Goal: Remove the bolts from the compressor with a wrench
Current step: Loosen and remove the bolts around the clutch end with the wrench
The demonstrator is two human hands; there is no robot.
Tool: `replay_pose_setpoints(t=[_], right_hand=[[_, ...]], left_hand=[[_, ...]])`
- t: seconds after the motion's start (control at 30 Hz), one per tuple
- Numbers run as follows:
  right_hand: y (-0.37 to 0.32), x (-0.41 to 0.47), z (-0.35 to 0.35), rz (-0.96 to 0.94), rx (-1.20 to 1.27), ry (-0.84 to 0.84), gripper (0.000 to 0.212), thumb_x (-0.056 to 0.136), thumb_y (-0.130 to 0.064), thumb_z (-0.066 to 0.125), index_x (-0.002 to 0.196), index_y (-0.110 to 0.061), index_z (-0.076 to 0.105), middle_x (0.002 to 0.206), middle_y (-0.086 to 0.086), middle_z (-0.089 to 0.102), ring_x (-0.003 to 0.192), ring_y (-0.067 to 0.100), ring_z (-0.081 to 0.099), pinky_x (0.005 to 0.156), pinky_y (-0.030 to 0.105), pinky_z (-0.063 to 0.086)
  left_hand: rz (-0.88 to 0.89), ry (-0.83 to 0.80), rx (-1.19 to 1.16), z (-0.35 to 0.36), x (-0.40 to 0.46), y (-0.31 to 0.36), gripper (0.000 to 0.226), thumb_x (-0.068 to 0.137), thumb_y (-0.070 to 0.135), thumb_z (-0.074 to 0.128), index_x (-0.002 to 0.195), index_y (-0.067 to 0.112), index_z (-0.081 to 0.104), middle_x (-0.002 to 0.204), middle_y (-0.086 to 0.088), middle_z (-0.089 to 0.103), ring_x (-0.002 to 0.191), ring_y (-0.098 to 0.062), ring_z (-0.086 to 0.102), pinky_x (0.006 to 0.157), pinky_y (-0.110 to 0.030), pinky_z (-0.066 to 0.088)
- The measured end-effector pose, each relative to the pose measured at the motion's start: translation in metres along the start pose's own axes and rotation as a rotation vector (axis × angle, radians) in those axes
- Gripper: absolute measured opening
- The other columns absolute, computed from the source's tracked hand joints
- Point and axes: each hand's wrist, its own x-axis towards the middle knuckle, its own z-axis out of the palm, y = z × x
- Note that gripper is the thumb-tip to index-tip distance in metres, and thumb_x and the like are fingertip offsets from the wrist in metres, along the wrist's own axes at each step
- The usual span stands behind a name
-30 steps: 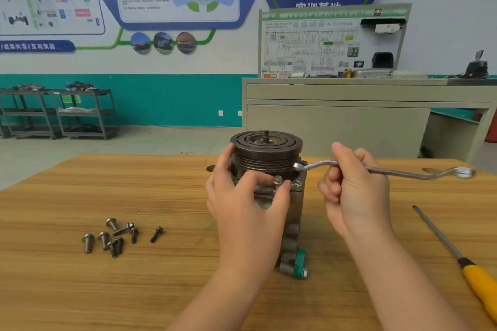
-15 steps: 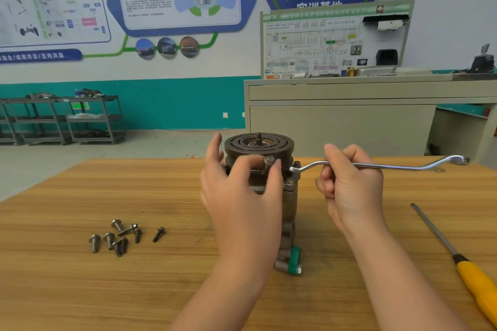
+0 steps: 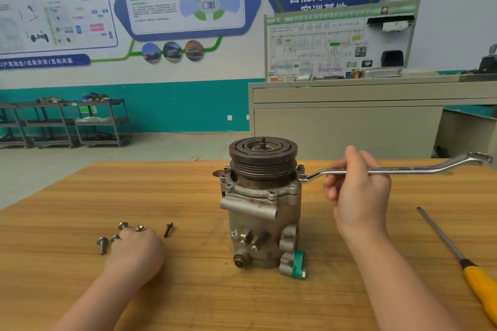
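Note:
The grey metal compressor [image 3: 262,220] stands upright in the middle of the wooden table [image 3: 107,191], with its dark grooved pulley [image 3: 263,158] on top. My right hand [image 3: 357,188] grips the shank of a silver ring wrench [image 3: 403,170], which lies level. The wrench's left ring end sits at a bolt on the compressor's right flange. My left hand [image 3: 137,250] rests palm down on the table to the left, over several loose bolts [image 3: 102,243]. Its fingertips are hidden, so whether it holds a bolt is unclear. One dark bolt [image 3: 168,229] lies just right of that hand.
A yellow-handled screwdriver [image 3: 481,287] lies on the table at the right edge. Behind the table stand a grey cabinet [image 3: 349,129] with a wiring display board and, far left, metal shelving carts [image 3: 80,123].
My left hand lifted a bolt off the compressor's top flange and moved down and left to the loose bolts. My right hand kept the wrench at the right flange.

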Motion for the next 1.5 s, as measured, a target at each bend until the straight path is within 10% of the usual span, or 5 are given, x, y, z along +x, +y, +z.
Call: replay_pose_setpoints(t=[0.4, 0.83, 0.97, 1.1, 1.5], right_hand=[[-0.001, -0.011, 0.006, -0.234, -0.154, -0.019, 0.037, 0.094, -0.038, 0.048, 0.064, -0.018, 0.052, 0.049, 0.003, 0.056, 0.038, 0.009, 0.048, 0.038, 0.018, 0.038], [-0.005, -0.031, 0.016, -0.739, -0.446, 0.016, 0.047, 0.099, -0.024, 0.046, 0.055, -0.01, 0.038, 0.046, -0.006, 0.04, 0.045, 0.011, 0.045, 0.042, 0.014, 0.03], [-0.008, -0.042, 0.025, -0.891, -0.571, 0.028, 0.037, 0.097, -0.01, 0.047, 0.063, -0.021, 0.036, 0.052, -0.012, 0.03, 0.042, -0.003, 0.025, 0.043, 0.007, 0.022], [-0.011, -0.048, 0.031, -0.823, -0.699, 0.052, 0.038, 0.1, -0.02, 0.045, 0.063, -0.02, 0.036, 0.051, -0.015, 0.029, 0.041, -0.004, 0.033, 0.042, 0.008, 0.02], [-0.033, -0.047, 0.013, -0.237, -0.523, -0.041, 0.045, 0.094, -0.022, 0.061, 0.052, -0.021, 0.044, 0.045, 0.0, 0.049, 0.041, 0.004, 0.043, 0.042, 0.01, 0.031]], left_hand=[[0.078, 0.327, -0.169, -0.003, 0.022, 0.001, 0.051, 0.093, 0.061, 0.042, 0.129, 0.025, 0.046, 0.135, -0.014, 0.039, 0.126, -0.034, 0.035, 0.102, -0.047, 0.033], [0.176, 0.148, -0.057, 0.008, 0.048, -0.011, 0.046, 0.105, 0.035, 0.02, 0.149, 0.032, 0.035, 0.156, 0.005, 0.034, 0.146, -0.023, 0.024, 0.118, -0.05, 0.015], [0.289, 0.45, -0.342, -0.011, 0.016, 0.011, 0.069, 0.097, 0.059, 0.025, 0.154, 0.021, 0.023, 0.161, -0.002, 0.024, 0.15, -0.022, 0.013, 0.121, -0.049, 0.007], [0.684, 0.348, -1.086, -0.03, -0.065, 0.058, 0.116, 0.065, 0.09, 0.043, 0.154, 0.029, 0.003, 0.155, 0.02, 0.014, 0.136, 0.003, 0.016, 0.114, -0.029, 0.017], [0.568, 0.373, -1.101, -0.013, -0.098, 0.116, 0.128, 0.067, 0.046, 0.084, 0.155, 0.022, -0.007, 0.158, 0.001, 0.016, 0.147, -0.017, 0.013, 0.121, -0.04, 0.02]])
